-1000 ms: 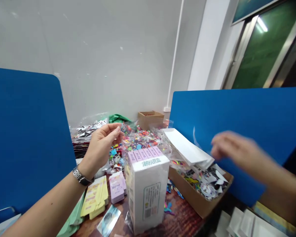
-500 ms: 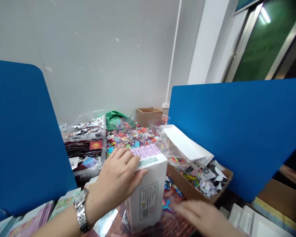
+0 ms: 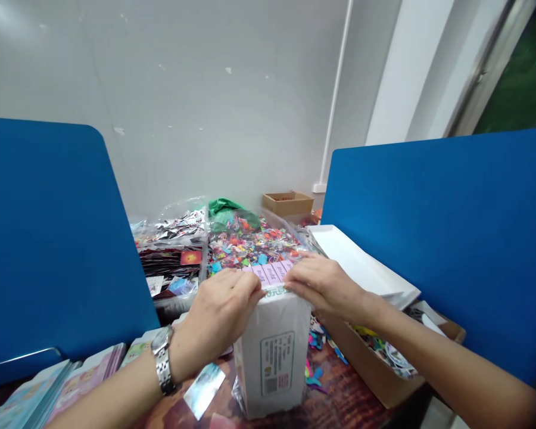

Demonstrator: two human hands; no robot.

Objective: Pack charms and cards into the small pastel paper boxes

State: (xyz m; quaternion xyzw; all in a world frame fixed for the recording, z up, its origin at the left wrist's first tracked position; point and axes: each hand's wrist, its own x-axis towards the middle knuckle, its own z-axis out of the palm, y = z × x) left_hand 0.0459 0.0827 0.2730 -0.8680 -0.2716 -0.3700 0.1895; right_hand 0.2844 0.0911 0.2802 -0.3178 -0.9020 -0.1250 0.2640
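A tall white carton [image 3: 274,351] with a printed label stands upright on the dark wooden table. Rows of small pink boxes [image 3: 271,272] show in its open top. My left hand [image 3: 221,313], with a metal watch on the wrist, presses on the carton's top left edge with fingers curled. My right hand [image 3: 324,285] lies over the top right edge, fingers bent down onto the pink boxes. Both hands touch the carton's top.
Blue partition panels [image 3: 49,238] stand on both sides. Behind the carton lie clear bags of colourful small pieces [image 3: 250,241] and dark packets [image 3: 172,262]. A cardboard box [image 3: 375,369] with stickers and white sheets sits at right. Flat pastel packs [image 3: 49,390] lie at lower left.
My right hand came up from the table's front edge onto the carton's top. My left hand stayed on the top left edge. The camera shifted slightly left.
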